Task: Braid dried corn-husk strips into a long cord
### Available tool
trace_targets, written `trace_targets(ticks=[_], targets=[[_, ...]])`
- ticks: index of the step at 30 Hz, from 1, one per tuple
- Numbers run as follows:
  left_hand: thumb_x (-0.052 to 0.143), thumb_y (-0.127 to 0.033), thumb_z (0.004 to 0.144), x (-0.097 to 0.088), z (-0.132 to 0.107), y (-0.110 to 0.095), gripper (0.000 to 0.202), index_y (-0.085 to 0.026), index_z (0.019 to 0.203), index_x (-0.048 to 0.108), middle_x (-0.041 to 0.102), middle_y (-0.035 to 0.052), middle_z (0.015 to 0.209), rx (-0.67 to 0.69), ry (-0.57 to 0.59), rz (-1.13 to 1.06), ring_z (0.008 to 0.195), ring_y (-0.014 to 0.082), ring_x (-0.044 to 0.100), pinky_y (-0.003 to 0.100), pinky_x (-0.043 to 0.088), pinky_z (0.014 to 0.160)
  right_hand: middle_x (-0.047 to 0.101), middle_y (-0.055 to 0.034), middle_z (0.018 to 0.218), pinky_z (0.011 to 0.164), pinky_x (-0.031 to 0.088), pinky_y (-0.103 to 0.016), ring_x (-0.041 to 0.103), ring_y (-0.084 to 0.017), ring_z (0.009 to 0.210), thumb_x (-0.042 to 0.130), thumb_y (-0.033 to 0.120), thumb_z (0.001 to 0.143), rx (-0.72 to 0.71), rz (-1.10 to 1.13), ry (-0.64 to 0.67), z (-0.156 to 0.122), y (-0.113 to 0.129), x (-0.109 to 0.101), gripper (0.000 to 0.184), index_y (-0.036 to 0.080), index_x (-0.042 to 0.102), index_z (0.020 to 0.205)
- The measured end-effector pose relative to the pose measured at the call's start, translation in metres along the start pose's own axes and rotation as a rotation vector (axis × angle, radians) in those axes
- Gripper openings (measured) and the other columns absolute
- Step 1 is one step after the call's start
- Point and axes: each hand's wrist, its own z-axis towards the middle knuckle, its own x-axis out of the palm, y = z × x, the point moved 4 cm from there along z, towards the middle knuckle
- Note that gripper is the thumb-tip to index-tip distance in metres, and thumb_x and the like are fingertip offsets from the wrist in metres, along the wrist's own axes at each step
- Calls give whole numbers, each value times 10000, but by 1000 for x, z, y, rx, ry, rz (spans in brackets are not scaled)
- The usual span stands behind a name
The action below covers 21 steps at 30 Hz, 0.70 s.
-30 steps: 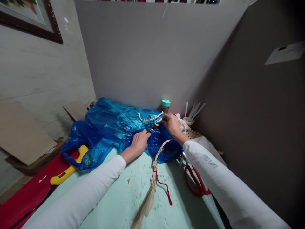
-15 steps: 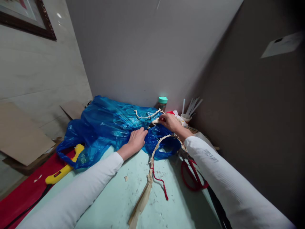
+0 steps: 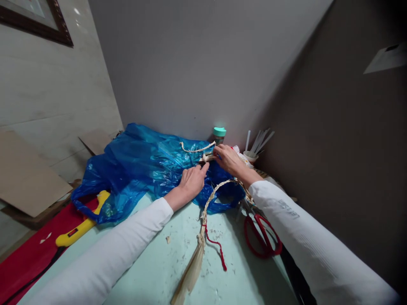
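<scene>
Right fingers point(image 3: 219, 151) pinch pale strips point(image 3: 208, 157) at the blue bag point(image 3: 140, 156); left fingers point(image 3: 204, 168) curl partway, any hold I cannot tell.

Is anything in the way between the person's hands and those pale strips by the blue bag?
Nothing visible. The right hand meets the right end of the pale strips, and the left hand has its index fingertip just below them. The blue bag lies around them, not between.
</scene>
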Motion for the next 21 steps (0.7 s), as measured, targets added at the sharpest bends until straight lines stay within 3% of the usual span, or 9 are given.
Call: trace_targets(ticks=[9,14,21], targets=[[427,-99,844,13,5,-3,696,-139,1492,176,571,178,1193,-30,52,37,987,262,634,363,462,803,620,-129,995,795,364,-292,522,-219,911,371,132,947,-102,-127,29,-3,7,2,207,127,573,988],[423,-105,848,14,1,1,572,-66,1408,312,644,187,1052,-72,67,59,965,274,655,349,471,780,630,-153,1010,744,358,-305,549,-227,885,327,123,953,-121,-171,48,-1,3,3,273,112,578,1063],[434,-115,853,12,2,1,510,-37,1355,389,664,208,1016,-69,51,74,959,284,661,350,470,779,675,-150,939,649,332,-286,607,-214,812,364,135,948,-71,-121,31,-6,5,-6,260,112,621,985]])
